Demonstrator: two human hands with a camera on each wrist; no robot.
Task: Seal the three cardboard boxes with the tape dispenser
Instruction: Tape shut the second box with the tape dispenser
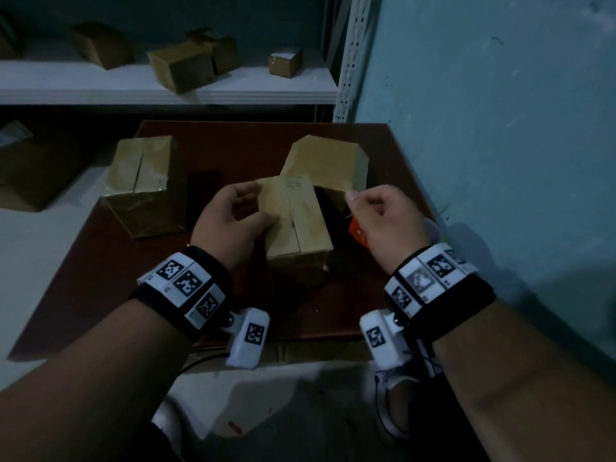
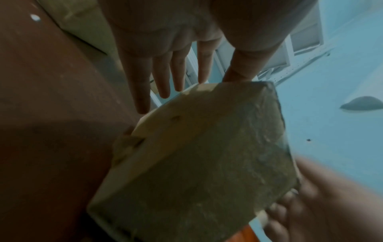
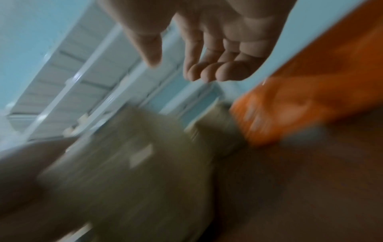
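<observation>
Three brown cardboard boxes stand on the dark brown table (image 1: 100, 278): a left box (image 1: 143, 185), a back right box (image 1: 326, 161), and a middle box (image 1: 296, 225) (image 2: 207, 155) with an open seam along its top. My left hand (image 1: 233, 215) (image 2: 176, 49) rests against the middle box's left side, fingers straight and thumb touching its top edge. To the right of that box my right hand (image 1: 383, 215) (image 3: 207, 49) hovers with loosely curled fingers and holds nothing. The orange tape dispenser (image 1: 357, 233) (image 3: 311, 81) lies just under it, mostly hidden. The right wrist view is blurred.
A white shelf (image 1: 166, 88) behind the table carries several small cardboard boxes. A blue wall (image 1: 500, 128) runs close along the table's right edge. Another box (image 1: 33, 168) sits low at the left beside the table.
</observation>
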